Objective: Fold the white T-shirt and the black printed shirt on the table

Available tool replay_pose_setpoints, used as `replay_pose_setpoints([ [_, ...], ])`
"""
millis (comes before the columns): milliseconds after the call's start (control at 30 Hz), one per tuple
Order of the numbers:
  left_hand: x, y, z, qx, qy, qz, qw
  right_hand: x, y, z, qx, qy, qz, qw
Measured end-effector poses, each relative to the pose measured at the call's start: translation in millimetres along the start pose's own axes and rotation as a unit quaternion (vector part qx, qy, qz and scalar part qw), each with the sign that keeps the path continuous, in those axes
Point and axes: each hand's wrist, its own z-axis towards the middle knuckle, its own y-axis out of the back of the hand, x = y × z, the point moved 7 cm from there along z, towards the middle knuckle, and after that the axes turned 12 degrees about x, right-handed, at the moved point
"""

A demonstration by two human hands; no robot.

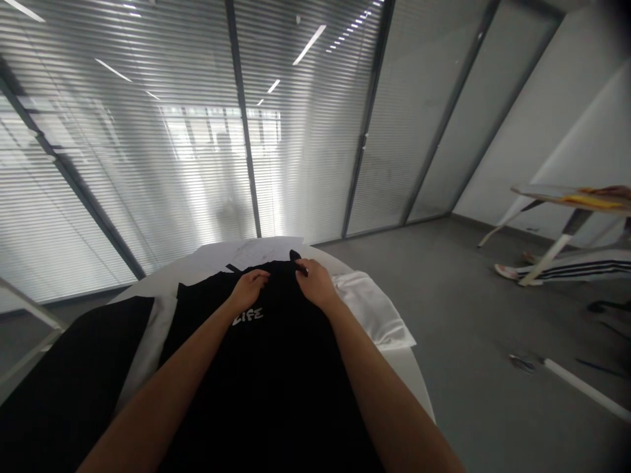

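A black garment point(290, 368) with white lettering that reads "LIFE" lies spread over a round white table point(421, 374); its exact kind I cannot make out. My left hand point(248, 291) is at its far edge, left of centre, fingers bent together and pinching the cloth just above the letters. To the right, my right hand point(316, 282) closes thumb and fingers on the same far edge, beside a small black tab point(294, 255) that sticks up. Another thin black strip point(233, 268) pokes out beyond the edge near my left hand.
White satiny cloth point(374, 309) lies at the table's right. A sheet of paper point(246, 251) is at the far side. More black cloth point(93, 355) with a pale band point(152, 335) lies left. Glass partitions with blinds stand ahead. At right are another table point(572, 197) and a person's leg point(582, 268).
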Motion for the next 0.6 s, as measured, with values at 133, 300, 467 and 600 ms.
replay_pose_setpoints([
  [133, 4, 4.2, -51, 0.039, -0.003, -0.083, 0.996, 19, -26, -7, 0.072, 0.046, -0.069, 0.994],
  [300, 6, -8.3, -85, 0.042, -0.044, -0.042, 0.997, 31, -56, -19, 0.162, 0.088, -0.139, 0.973],
  [467, 3, -30.1, -99, 0.016, -0.103, 0.148, 0.983, 35, -80, -27, 0.209, 0.108, -0.184, 0.954],
  [600, -4, -33.1, -106, -0.017, -0.116, 0.247, 0.962, 35, -90, -26, 0.22, 0.138, -0.177, 0.949],
])
